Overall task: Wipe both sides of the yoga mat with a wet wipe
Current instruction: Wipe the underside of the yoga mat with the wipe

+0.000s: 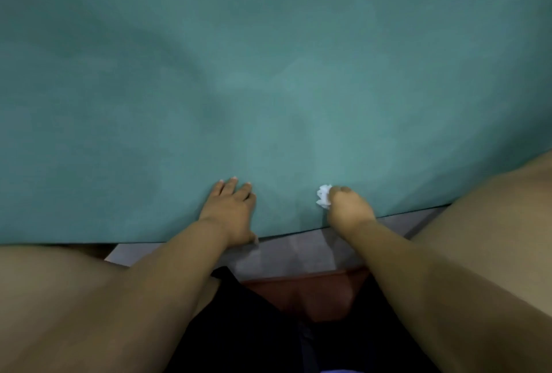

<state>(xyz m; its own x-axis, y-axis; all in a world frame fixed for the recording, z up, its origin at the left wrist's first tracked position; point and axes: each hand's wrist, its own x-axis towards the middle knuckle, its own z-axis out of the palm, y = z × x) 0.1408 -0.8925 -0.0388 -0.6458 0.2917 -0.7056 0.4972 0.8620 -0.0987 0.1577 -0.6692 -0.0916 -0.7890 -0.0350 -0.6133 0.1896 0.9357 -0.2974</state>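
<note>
On mat (268,74), left hand (231,211) flat, right hand (348,208) gripping wipe (323,200)

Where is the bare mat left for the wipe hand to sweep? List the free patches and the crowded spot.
Free: the whole teal yoga mat beyond both hands, to its far edge and out both sides. Crowded: the near edge, where the left hand presses flat and the right hand grips the wet wipe, leaving a narrow strip between.

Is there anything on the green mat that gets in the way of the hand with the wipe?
Nothing visible does. The right hand holds the bunched white wipe down on the mat near its close edge. The left hand lies flat on the mat off to the side, apart from the wipe. The mat ahead shows only bare surface.
</note>
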